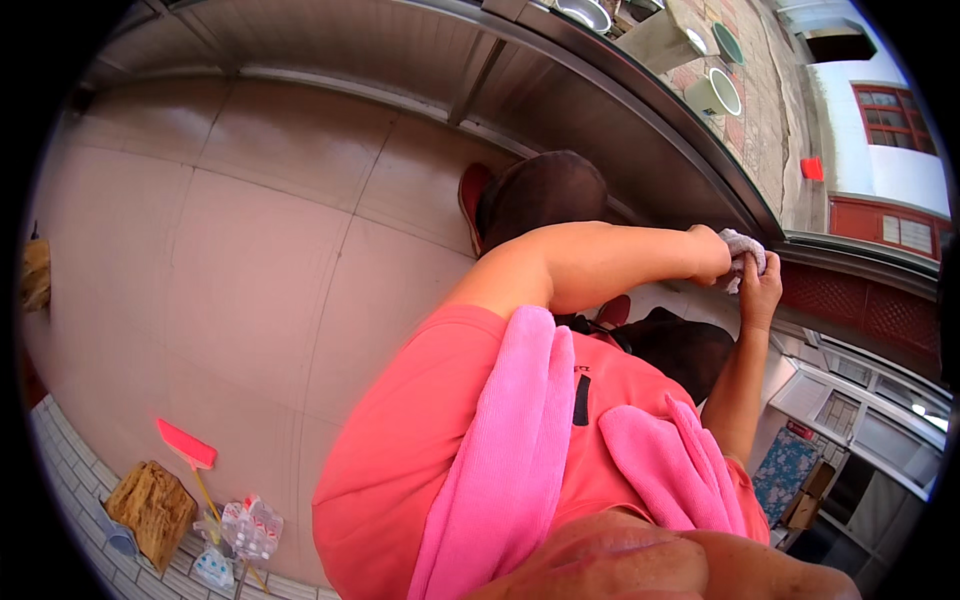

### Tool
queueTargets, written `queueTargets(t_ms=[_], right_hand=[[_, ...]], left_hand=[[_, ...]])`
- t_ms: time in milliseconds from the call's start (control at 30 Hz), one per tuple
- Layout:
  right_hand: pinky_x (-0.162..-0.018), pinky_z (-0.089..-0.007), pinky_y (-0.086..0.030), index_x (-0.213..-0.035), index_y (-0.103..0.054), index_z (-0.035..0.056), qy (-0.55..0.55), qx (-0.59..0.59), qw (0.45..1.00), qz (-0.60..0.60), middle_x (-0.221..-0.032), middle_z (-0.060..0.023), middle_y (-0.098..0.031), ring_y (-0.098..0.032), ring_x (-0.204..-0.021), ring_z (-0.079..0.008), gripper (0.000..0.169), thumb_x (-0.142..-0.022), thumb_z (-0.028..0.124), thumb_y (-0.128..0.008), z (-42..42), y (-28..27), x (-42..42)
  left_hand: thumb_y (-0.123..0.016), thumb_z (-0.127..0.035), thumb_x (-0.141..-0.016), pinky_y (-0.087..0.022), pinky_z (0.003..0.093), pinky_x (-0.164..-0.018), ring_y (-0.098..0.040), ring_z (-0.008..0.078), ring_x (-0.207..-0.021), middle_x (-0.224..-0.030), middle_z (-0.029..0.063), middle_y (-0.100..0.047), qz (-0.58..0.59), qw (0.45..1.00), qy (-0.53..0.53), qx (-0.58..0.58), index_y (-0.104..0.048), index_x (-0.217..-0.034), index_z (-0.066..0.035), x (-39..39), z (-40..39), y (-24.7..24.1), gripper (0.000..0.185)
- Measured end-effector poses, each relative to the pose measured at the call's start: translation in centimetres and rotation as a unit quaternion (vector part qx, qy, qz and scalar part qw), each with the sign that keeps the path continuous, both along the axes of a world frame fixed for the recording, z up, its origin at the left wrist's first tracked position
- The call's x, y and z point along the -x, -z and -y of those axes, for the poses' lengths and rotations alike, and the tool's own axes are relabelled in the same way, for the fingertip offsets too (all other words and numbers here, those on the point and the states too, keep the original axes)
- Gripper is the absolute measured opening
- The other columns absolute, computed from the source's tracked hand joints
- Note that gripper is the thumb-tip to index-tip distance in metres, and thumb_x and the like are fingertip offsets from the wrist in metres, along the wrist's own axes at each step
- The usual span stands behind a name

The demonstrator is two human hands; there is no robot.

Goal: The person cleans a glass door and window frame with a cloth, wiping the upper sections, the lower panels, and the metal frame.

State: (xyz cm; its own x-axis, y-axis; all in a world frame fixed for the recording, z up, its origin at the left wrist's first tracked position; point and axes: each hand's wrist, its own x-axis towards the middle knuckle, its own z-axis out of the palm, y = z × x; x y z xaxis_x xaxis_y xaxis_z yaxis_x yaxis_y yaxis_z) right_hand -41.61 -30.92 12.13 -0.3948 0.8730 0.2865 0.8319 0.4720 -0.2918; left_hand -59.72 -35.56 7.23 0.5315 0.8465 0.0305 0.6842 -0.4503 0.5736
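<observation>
My left hand (709,255) and my right hand (761,289) are close together at the right of the view. Between them is a bunched, pale grey cloth (744,246). My left fist closes on one side of it, while the fingers of my right hand pinch the other side. Just beyond the cloth runs a dark metal window frame (750,191) with its corner near my hands. A pink towel (517,420) hangs around my neck over a coral shirt (405,450).
Outside the window are a pale bucket (724,91), a green basin (727,43) and a metal basin (585,13). Behind at lower left are a broom (187,444), a wooden block (152,514) and bagged plastic bottles (253,527) on the tiled floor (247,247). Shelving (855,420) stands at right.
</observation>
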Motion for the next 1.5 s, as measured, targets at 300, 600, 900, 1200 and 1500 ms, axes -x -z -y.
queueTargets(t_ms=[300, 600, 900, 1200, 1500], right_hand=[[-0.080, -0.0251, -0.049, -0.112, -0.060, 0.0051, -0.041, 0.109, 0.959, -0.259, -0.099, 0.0015, -0.061, -0.056, -0.090, -0.0089, 0.018, -0.098, 0.011, -0.070, 3.2, 2.3, -0.5], [-0.097, -0.0286, -0.045, -0.123, -0.057, 0.0052, -0.088, 0.136, 0.875, -0.456, -0.113, -0.0021, -0.061, -0.057, -0.106, -0.0129, 0.022, -0.101, 0.008, -0.062, 3.1, 3.2, 0.4], [-0.093, -0.0302, -0.048, -0.122, -0.057, 0.0038, -0.017, 0.181, 0.832, -0.525, -0.113, -0.0038, -0.063, -0.060, -0.103, -0.0133, 0.019, -0.105, 0.013, -0.055, -1.8, 5.9, -0.2], [-0.101, -0.0396, -0.050, -0.128, -0.056, 0.0050, 0.029, 0.229, 0.756, -0.612, -0.123, -0.0098, -0.064, -0.063, -0.114, -0.0227, 0.027, -0.108, 0.022, -0.050, -3.5, 7.1, -0.7], [-0.114, -0.0435, -0.042, -0.145, -0.047, 0.0078, 0.087, 0.348, 0.561, -0.746, -0.146, -0.0107, -0.055, -0.053, -0.134, -0.0251, 0.047, -0.109, 0.037, -0.046, -0.5, 6.7, 5.0]], left_hand=[[-0.085, -0.049, -0.070, -0.043, 0.0446, -0.110, -0.054, 0.0413, -0.124, -0.134, 0.0249, -0.054, 0.378, 0.912, -0.147, -0.059, -0.048, -0.144, -0.003, 2.1, -0.8, 3.1, 0.095], [-0.086, -0.036, -0.072, -0.050, 0.0446, -0.096, -0.062, 0.0382, -0.108, -0.112, 0.0185, -0.066, 0.433, 0.892, -0.129, -0.027, -0.064, -0.118, -0.006, 1.5, -1.1, 1.5, 0.059], [-0.073, -0.030, -0.078, -0.053, 0.0471, -0.088, -0.064, 0.0424, -0.099, -0.104, 0.0246, -0.066, 0.425, 0.886, -0.184, -0.035, -0.062, -0.106, 0.002, 1.1, -3.2, 0.8, 0.044], [-0.072, -0.025, -0.076, -0.051, 0.0482, -0.091, -0.062, 0.0417, -0.102, -0.105, 0.0230, -0.064, 0.376, 0.910, -0.167, -0.042, -0.059, -0.113, 0.002, 0.9, -3.8, 1.5, 0.047], [-0.075, -0.014, -0.074, -0.051, 0.0467, -0.091, -0.060, 0.0413, -0.105, -0.110, 0.0206, -0.058, 0.355, 0.888, -0.281, -0.086, -0.051, -0.117, -0.002, 0.8, -3.6, 1.1, 0.051]])
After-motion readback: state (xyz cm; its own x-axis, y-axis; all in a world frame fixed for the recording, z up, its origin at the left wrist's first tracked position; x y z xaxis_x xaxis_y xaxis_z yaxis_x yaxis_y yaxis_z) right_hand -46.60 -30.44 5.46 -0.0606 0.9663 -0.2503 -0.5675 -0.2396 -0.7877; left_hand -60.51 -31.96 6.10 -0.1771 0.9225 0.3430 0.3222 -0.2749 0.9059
